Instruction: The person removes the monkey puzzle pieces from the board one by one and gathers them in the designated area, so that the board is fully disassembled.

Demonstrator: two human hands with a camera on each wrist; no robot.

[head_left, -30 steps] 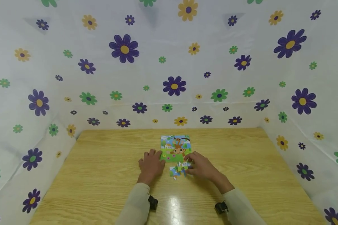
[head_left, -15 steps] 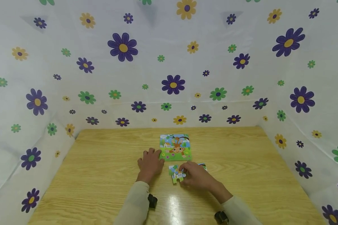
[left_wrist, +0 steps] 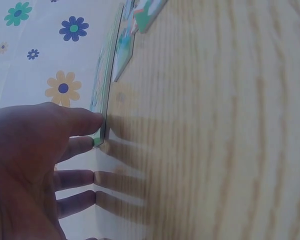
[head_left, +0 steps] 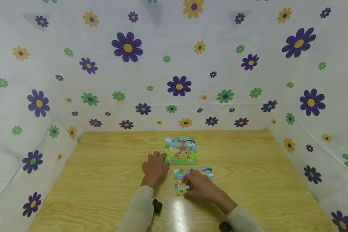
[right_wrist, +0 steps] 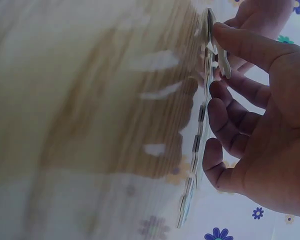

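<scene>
R hand (head_left: 200,186) w/ pc (head_left: 179,188) at puzzle (head_left: 177,174) edge, tabletop (head_left: 249,174) alongside

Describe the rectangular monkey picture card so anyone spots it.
Find the yellowish wood-grain table. Toward its far edge, roughly centred, lies the flat, rectangular, colourful monkey card. Unlike the small, notched puzzle pieces nearer the camera, its edges are straight.

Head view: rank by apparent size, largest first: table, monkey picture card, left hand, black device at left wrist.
1. Table
2. Monkey picture card and left hand: look alike, too close to rank
3. Black device, clearly smallest
</scene>
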